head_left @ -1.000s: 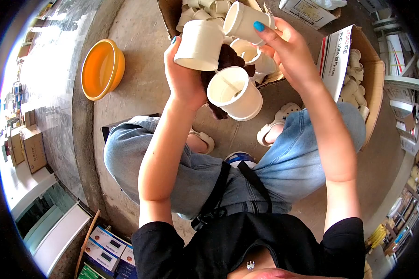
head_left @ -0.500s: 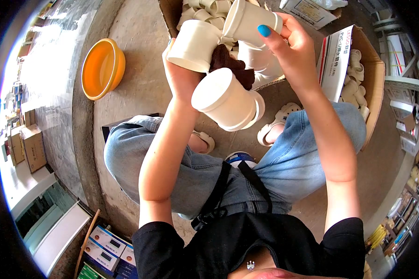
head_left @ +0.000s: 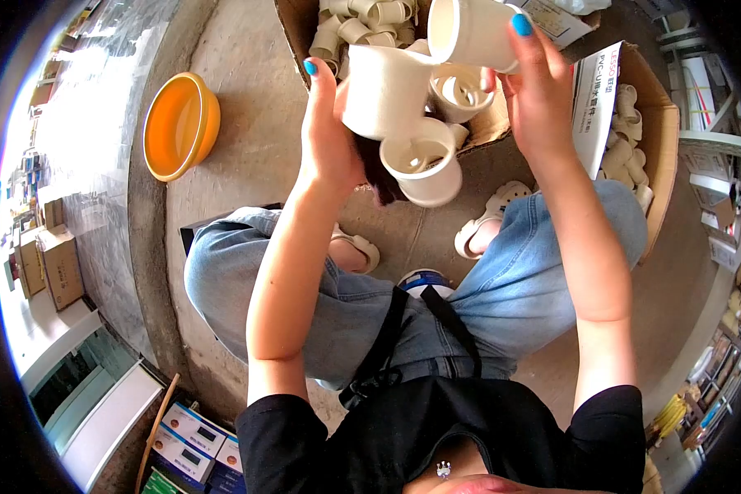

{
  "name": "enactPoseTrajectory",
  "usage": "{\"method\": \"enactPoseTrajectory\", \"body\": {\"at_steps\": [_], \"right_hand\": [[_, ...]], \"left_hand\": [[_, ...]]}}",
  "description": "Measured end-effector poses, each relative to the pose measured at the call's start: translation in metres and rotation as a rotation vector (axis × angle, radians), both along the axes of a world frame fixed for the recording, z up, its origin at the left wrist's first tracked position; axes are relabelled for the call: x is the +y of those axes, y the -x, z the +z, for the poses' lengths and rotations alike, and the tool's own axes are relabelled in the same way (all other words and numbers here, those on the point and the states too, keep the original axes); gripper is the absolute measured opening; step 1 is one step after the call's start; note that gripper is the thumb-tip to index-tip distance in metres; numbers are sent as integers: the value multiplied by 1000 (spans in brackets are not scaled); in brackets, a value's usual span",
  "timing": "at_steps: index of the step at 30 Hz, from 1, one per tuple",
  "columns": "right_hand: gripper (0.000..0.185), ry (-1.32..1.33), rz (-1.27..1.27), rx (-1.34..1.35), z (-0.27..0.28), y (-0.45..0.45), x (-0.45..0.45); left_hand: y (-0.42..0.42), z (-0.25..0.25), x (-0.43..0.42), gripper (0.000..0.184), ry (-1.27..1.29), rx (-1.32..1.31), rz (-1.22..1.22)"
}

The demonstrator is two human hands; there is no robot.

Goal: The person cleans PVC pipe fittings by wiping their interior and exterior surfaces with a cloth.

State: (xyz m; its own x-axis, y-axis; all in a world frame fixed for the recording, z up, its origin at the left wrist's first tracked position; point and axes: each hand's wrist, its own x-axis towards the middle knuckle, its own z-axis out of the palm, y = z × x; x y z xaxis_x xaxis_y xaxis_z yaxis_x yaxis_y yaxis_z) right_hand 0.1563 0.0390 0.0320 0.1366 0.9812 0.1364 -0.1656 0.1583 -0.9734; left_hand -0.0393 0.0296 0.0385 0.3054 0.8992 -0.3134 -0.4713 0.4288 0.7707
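A white PVC pipe fitting (head_left: 387, 92) with several wide round sockets is held up in front of me, above the boxes. My left hand (head_left: 331, 132) cups its left side, thumb pointing up and the other fingers hidden behind. A dark brown cloth (head_left: 377, 177) hangs between that palm and the lower socket, partly covered. My right hand (head_left: 542, 95) grips the upper right socket at its rim, thumb on top. The lower socket faces up towards me, so its hollow inside shows.
Behind the fitting stands a cardboard box (head_left: 292, 29) of white pipe fittings (head_left: 358, 31). Another carton (head_left: 663, 140) with fittings is at the right, beside my knee. An orange basin (head_left: 183, 128) sits on the floor at the left. Blue-and-white boxes (head_left: 185, 445) lie lower left.
The fitting has turned and moved a little right; its lower socket now opens towards me. The cloth went from between the sockets to below them. My left thumb has come into view.
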Motion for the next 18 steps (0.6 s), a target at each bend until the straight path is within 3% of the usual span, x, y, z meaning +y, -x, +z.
{"method": "enactPoseTrajectory", "body": {"at_steps": [3,4,7,11,13,14,18], "right_hand": [[42,2,-65,-51,2,5,-2],[42,-34,-74,-122,5,16,-4],[49,-62,25,-250,7,19,-7],[57,-127,74,-394,5,20,-7],[59,-158,145,-379,9,24,-11],[59,-177,156,-443,9,25,-13],[48,-18,76,-130,17,30,-12]], "left_hand": [[23,-36,24,77,-305,592,147],[27,-33,27,59,-367,615,189],[27,-8,20,41,-547,738,82],[8,9,9,74,-1110,1185,22],[4,2,14,73,-1218,1151,15],[4,-3,15,65,-1152,1174,-1],[7,3,17,55,-1095,1208,-18]]}}
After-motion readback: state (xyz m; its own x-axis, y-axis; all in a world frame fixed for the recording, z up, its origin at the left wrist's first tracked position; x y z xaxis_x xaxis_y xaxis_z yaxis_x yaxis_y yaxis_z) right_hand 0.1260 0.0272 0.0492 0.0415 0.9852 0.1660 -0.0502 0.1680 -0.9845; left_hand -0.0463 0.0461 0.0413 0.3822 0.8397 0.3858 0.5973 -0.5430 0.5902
